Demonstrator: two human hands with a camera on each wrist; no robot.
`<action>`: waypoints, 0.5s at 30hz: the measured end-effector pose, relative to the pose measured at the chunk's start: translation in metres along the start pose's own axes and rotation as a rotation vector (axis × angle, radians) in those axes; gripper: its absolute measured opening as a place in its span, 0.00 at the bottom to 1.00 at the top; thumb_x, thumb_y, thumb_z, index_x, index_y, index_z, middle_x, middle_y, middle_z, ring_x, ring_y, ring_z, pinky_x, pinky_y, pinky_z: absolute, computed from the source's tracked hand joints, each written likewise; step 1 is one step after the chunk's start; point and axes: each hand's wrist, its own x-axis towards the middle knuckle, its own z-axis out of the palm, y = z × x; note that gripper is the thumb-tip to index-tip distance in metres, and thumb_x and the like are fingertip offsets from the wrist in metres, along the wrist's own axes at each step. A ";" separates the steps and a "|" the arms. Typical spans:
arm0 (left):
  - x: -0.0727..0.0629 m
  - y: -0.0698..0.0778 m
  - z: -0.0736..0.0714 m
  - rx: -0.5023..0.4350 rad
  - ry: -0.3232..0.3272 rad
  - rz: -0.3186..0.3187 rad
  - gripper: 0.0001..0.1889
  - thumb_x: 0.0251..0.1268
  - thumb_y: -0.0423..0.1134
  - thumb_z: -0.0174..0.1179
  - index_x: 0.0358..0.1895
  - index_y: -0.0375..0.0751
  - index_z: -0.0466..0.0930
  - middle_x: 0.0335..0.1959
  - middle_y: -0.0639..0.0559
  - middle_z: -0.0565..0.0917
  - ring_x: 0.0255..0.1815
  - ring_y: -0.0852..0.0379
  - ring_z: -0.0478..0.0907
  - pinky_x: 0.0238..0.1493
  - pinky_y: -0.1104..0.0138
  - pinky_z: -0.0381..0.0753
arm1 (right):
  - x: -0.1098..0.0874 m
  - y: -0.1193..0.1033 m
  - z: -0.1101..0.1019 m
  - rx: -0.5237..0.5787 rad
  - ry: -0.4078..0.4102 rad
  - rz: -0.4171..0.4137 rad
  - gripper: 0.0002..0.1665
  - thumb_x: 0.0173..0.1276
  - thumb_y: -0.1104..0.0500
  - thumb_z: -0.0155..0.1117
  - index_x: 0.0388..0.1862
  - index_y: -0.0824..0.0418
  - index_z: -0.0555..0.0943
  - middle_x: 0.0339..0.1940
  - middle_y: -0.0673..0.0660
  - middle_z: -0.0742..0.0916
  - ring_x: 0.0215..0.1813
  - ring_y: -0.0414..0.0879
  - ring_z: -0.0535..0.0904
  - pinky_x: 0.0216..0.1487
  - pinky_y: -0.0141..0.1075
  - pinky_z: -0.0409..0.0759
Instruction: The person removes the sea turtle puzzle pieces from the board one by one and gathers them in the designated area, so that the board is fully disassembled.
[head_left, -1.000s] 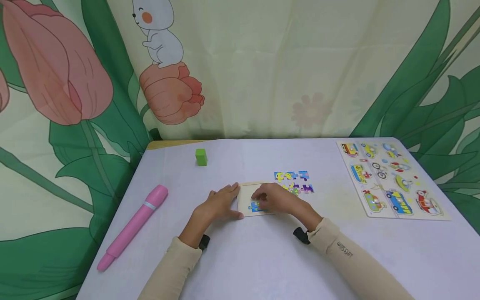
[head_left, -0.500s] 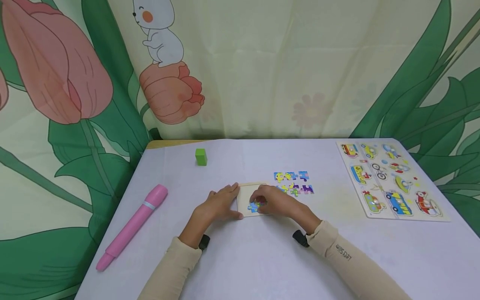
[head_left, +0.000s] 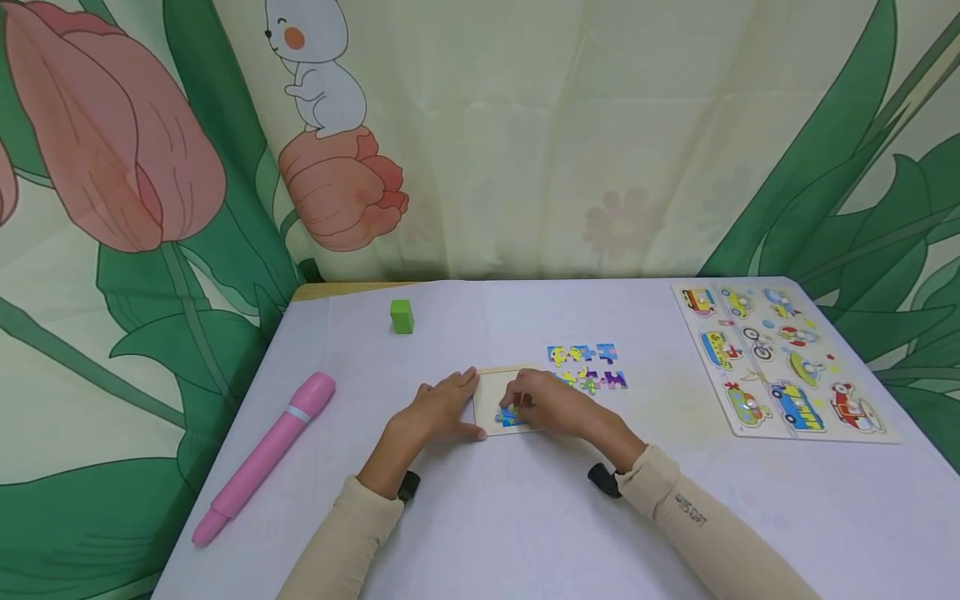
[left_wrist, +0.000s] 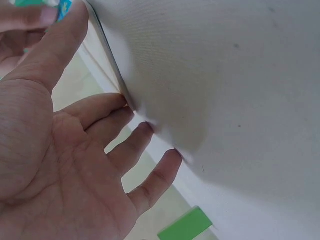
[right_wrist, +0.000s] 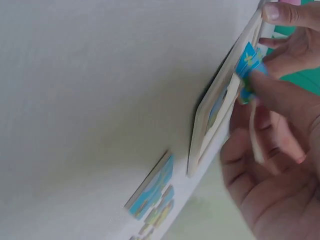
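Note:
A small pale wooden puzzle tray (head_left: 491, 386) lies mid-table. My left hand (head_left: 438, 407) steadies its left side, thumb at the near corner and straight fingers at the far one; the left wrist view shows those fingers (left_wrist: 142, 135) extended along the tray's edge. Over the tray, my right hand (head_left: 553, 400) pinches a blue jigsaw piece (right_wrist: 247, 67) between thumb and fingers, tilted up in the right wrist view. Another blue piece (right_wrist: 216, 109) lies inside the tray, partly hidden by the right hand in the head view. Loose jigsaw pieces (head_left: 606, 352) lie in two rows just beyond the right hand.
On the right lies a vehicle peg-puzzle board (head_left: 787, 358). A green block (head_left: 402, 317) stands at the back left, and a long pink tube-shaped toy (head_left: 262, 458) lies at the left. A printed curtain (head_left: 510, 167) hangs behind the table.
The right hand has shifted slightly left over the tray, and its fingers now cover more of the blue piece there. My left hand stays at the tray's edge.

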 end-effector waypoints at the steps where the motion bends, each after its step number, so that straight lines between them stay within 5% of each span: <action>1: 0.000 0.000 0.000 -0.001 0.001 -0.001 0.50 0.62 0.54 0.74 0.82 0.40 0.56 0.83 0.50 0.56 0.82 0.49 0.53 0.72 0.44 0.60 | -0.001 0.001 -0.001 -0.001 0.003 -0.019 0.12 0.66 0.73 0.70 0.43 0.60 0.89 0.40 0.48 0.84 0.42 0.42 0.78 0.46 0.34 0.80; 6: 0.002 0.000 0.000 0.005 0.001 -0.002 0.51 0.61 0.54 0.74 0.82 0.40 0.56 0.83 0.50 0.56 0.82 0.48 0.53 0.73 0.43 0.60 | -0.007 0.005 -0.008 0.044 0.044 -0.053 0.12 0.71 0.71 0.66 0.47 0.58 0.89 0.43 0.48 0.86 0.46 0.43 0.80 0.50 0.38 0.81; 11: 0.003 0.001 0.001 0.003 -0.001 -0.007 0.51 0.61 0.54 0.74 0.82 0.40 0.57 0.83 0.50 0.56 0.82 0.49 0.53 0.73 0.43 0.59 | -0.019 0.016 -0.026 0.095 0.104 0.058 0.12 0.72 0.67 0.67 0.50 0.57 0.89 0.47 0.49 0.88 0.49 0.49 0.83 0.51 0.43 0.83; 15: 0.000 0.002 0.002 -0.005 0.004 -0.017 0.51 0.60 0.53 0.75 0.81 0.40 0.57 0.83 0.51 0.56 0.82 0.49 0.52 0.74 0.44 0.59 | -0.033 0.033 -0.045 0.149 0.100 0.146 0.12 0.71 0.68 0.67 0.50 0.58 0.90 0.49 0.53 0.89 0.42 0.49 0.83 0.43 0.44 0.83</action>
